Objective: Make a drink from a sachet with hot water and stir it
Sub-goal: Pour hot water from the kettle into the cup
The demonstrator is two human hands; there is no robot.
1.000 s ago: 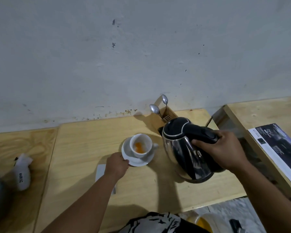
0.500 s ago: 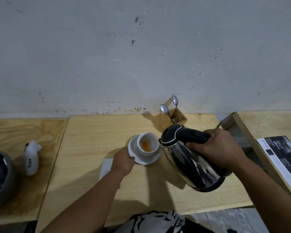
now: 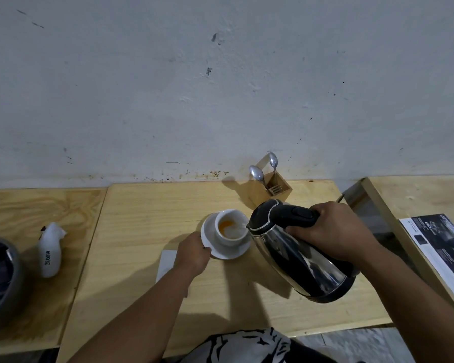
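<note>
While tilted over the round white cup (image 3: 231,230), steel kettle (image 3: 303,260) in right hand (image 3: 333,231).

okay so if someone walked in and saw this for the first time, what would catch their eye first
Probably the shiny steel kettle, tipped in the right hand with its spout over the white cup at the middle of the wooden table. Orange powder shows inside the cup, while the left hand steadies the saucer under it.

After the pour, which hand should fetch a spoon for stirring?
Probably the left hand: it only steadies the saucer, while the right hand holds the tilted kettle.
</note>
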